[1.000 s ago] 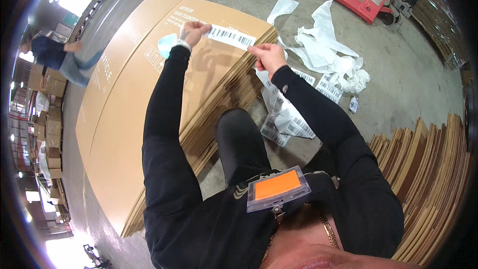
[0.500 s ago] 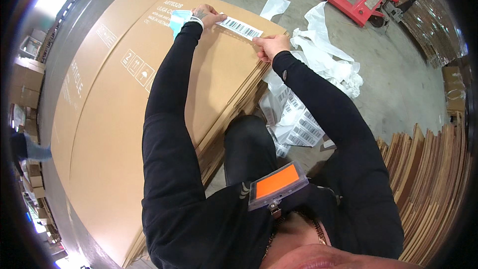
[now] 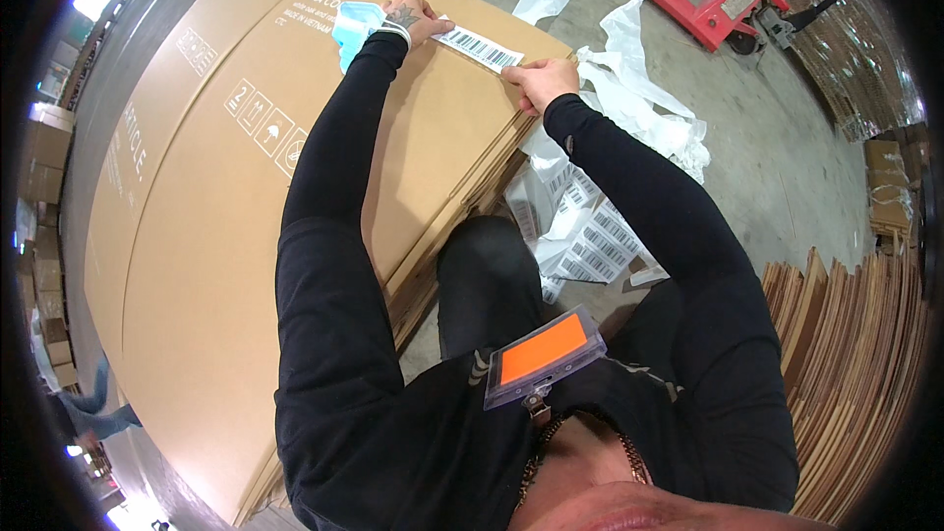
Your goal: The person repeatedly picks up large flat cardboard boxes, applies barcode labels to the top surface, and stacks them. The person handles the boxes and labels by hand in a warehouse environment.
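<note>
A white barcode label (image 3: 480, 47) stretches between my two hands at the far right part of a stack of flattened brown cardboard boxes (image 3: 236, 275). My left hand (image 3: 411, 20) is closed on the label's left end, its fingers low over the cardboard. The right end is pinched between thumb and fingers of my right hand (image 3: 544, 84), by the stack's edge. Whether the label's underside touches the cardboard I cannot tell. A light blue face mask (image 3: 356, 29) shows beside my left wrist.
Crumpled white backing paper (image 3: 644, 103) and sheets of barcode labels (image 3: 600, 241) lie on the floor right of the stack. A red pallet jack (image 3: 723, 10) stands at the far right. More flattened cardboard (image 3: 851, 364) is stacked at near right. Someone's leg (image 3: 103, 408) shows at the left.
The view has shifted slightly. Both hands still hold the label's ends, and the label lies a little flatter across. The person's leg at the left edge has changed position.
</note>
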Tool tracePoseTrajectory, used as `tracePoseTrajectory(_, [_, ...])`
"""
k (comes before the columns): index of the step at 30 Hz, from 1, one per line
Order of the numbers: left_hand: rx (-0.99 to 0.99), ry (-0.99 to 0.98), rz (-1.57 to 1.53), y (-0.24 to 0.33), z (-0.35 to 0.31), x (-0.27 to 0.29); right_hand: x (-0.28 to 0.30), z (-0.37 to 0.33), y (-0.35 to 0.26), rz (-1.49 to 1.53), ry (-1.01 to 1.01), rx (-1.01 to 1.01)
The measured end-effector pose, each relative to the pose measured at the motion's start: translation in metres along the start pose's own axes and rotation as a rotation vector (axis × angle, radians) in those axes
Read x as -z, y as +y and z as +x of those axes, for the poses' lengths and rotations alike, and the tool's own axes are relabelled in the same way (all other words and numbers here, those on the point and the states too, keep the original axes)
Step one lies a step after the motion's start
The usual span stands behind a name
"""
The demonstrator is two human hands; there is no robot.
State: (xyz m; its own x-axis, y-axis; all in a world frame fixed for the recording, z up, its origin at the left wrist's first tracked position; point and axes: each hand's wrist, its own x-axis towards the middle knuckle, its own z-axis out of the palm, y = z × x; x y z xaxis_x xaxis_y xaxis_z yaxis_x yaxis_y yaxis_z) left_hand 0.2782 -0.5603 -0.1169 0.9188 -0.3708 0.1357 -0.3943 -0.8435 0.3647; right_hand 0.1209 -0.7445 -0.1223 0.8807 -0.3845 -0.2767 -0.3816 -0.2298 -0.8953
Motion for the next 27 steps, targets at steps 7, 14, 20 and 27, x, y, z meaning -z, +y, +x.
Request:
tracePoseTrajectory(7, [0.046, 0.007, 0.030, -0.004, 0.002, -0.006, 0.000, 0.000, 0.000, -0.039, 0.004, 0.026])
tracePoseTrajectory(14, [-0.013, 0.016, 0.081, -0.005, 0.001, -0.008, 0.000, 0.002, 0.001, -0.074, -0.005, 0.052])
tracePoseTrajectory(20, [-0.009, 0.003, 0.111, -0.004, 0.000, -0.010, 0.002, 0.004, 0.003, -0.113, -0.007, 0.059])
tracePoseTrajectory(27, [-0.025, -0.005, 0.134, -0.007, 0.001, -0.011, 0.002, 0.001, 0.004, -0.088, 0.030, 0.076])
